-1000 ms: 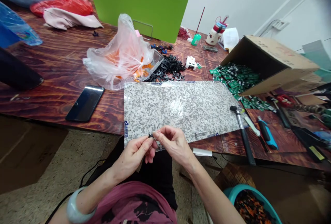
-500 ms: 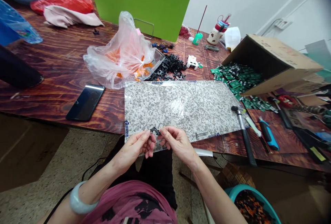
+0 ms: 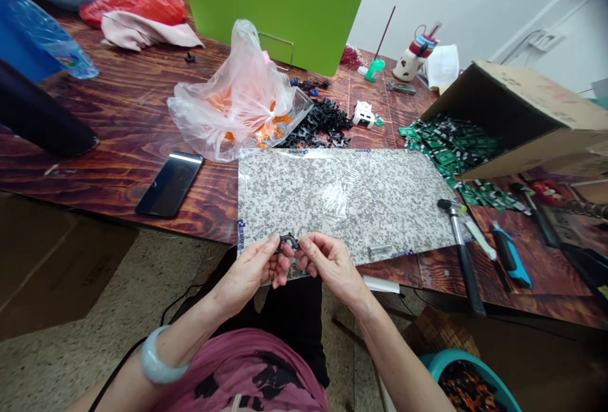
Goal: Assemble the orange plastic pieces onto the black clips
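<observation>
A small curved black plastic clip (image 3: 289, 242) is pinched between the fingertips of my left hand (image 3: 249, 267) and my right hand (image 3: 330, 264). Both hands are held together just above the near edge of a granite-patterned sheet in clear plastic film (image 3: 342, 199). Part of the clip is hidden by my fingers. A short metal bolt (image 3: 379, 251) lies on the sheet to the right of my right hand. Beyond the sheet is a heap of black plastic parts (image 3: 323, 122).
On the wooden table (image 3: 114, 89) are a phone (image 3: 170, 185), a plastic bag of orange pieces (image 3: 237, 108), and green circuit boards (image 3: 449, 152) spilling from a cardboard box (image 3: 517, 120). A hammer (image 3: 463, 253) and blue utility knife (image 3: 510, 263) lie right. A teal basin (image 3: 465, 380) sits low right.
The black clip now shows more clearly between my fingertips, and my hands have come closer together. The whole scene has shifted slightly right in view as the camera turned.
</observation>
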`<state>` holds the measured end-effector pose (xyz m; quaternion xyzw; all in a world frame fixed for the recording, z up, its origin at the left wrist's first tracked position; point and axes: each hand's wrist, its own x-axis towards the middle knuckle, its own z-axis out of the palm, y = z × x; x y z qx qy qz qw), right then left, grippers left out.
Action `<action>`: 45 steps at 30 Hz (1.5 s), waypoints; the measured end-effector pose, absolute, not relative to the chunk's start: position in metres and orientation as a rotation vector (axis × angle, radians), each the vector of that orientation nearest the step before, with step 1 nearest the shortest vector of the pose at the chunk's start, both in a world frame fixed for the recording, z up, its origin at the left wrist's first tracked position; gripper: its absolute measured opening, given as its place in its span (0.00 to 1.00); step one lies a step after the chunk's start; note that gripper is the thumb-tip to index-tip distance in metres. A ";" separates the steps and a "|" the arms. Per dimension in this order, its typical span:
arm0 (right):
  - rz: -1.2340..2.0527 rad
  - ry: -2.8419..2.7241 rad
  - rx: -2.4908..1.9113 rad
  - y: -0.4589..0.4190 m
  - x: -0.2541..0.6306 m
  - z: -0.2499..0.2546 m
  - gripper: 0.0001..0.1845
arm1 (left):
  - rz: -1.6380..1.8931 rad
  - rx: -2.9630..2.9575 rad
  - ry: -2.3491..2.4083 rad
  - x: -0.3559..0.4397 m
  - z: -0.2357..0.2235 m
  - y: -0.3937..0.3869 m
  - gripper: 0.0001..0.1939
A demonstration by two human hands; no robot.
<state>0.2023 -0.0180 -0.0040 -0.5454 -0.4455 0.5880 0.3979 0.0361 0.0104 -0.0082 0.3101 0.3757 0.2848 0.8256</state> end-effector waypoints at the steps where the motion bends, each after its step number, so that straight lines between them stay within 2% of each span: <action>1: 1.492 -1.136 -1.377 -0.018 0.202 -0.003 0.21 | 0.605 0.672 0.799 0.036 -0.009 0.010 0.19; 7: 1.493 -1.162 -1.369 -0.017 0.196 0.006 0.21 | 0.605 0.824 0.805 0.034 -0.010 0.009 0.17; 13: 1.385 -1.432 -1.462 -0.014 0.196 0.015 0.17 | 0.522 1.088 0.842 0.026 -0.002 0.007 0.21; 20: 1.336 -1.855 -1.332 0.030 0.197 0.028 0.19 | 0.649 0.925 0.909 0.017 -0.005 0.014 0.21; 22: 1.143 -2.032 -1.385 0.061 0.206 0.030 0.21 | 0.709 0.848 0.915 0.019 -0.007 0.016 0.21; 25: 0.683 -2.044 -1.623 0.121 0.218 0.027 0.22 | 0.747 0.743 0.899 0.025 -0.009 0.018 0.21; 28: 0.481 -2.028 -1.705 0.180 0.215 0.017 0.17 | 0.760 0.704 0.874 0.028 -0.011 0.018 0.22; 31: 0.383 -2.100 -1.702 0.222 0.194 0.005 0.10 | 0.770 0.684 0.845 0.028 -0.013 0.019 0.22; 37: 0.327 -2.231 -1.681 0.260 0.163 -0.010 0.08 | 0.767 0.587 0.788 0.024 -0.014 0.020 0.20; 41: 0.337 -2.191 -1.698 0.257 0.169 -0.004 0.06 | 0.788 0.522 0.787 0.024 -0.015 0.022 0.20; 45: 0.335 -2.084 -1.655 0.216 0.186 0.022 0.09 | 0.793 0.480 0.822 0.025 -0.015 0.022 0.23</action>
